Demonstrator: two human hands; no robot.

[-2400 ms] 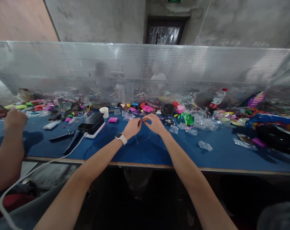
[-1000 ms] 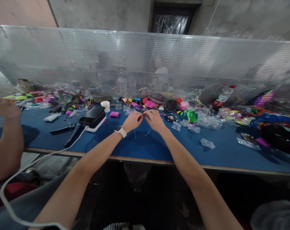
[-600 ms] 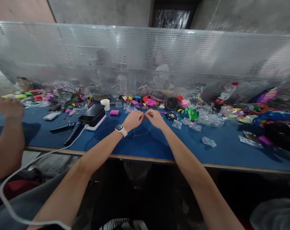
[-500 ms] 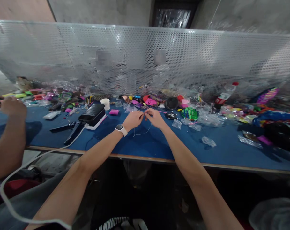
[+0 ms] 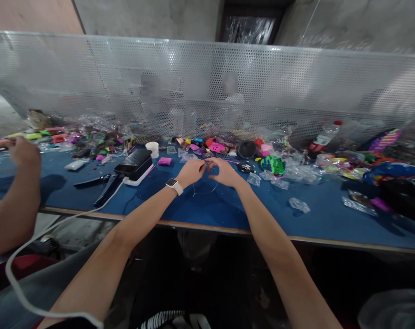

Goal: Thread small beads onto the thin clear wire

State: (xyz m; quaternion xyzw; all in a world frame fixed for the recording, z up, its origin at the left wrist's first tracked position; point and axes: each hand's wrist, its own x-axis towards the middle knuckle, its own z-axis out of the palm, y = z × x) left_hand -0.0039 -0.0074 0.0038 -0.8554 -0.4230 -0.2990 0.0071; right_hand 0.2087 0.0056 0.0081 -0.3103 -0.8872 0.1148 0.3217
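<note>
Over the middle of the blue table (image 5: pixel 207 212), my left hand (image 5: pixel 191 172) is pinched closed on a thin pale thread (image 5: pixel 204 193), which hangs in a loop below the fingers. My right hand (image 5: pixel 224 172) meets it at the fingertips, its thumb and forefinger curled round in a ring; whatever lies between those tips is too small to make out. A watch with a pale strap (image 5: pixel 175 184) is on my left wrist. Just right of my right hand lies a small black item with white marks (image 5: pixel 245 167).
Left of my hands are a black device (image 5: pixel 133 163) with a white cable, a white tape roll (image 5: pixel 153 149) and a pink packet (image 5: pixel 165 161). Colourful pieces and plastic bags line a perforated metal screen (image 5: pixel 193 82). A bottle (image 5: pixel 325 137) leans at right. Another person's hand (image 5: pixel 25 151) is at far left.
My right hand's fingers have opened into a rounder curl, with its thumb further from the forefinger. My left hand has barely moved. The view has shifted slightly.
</note>
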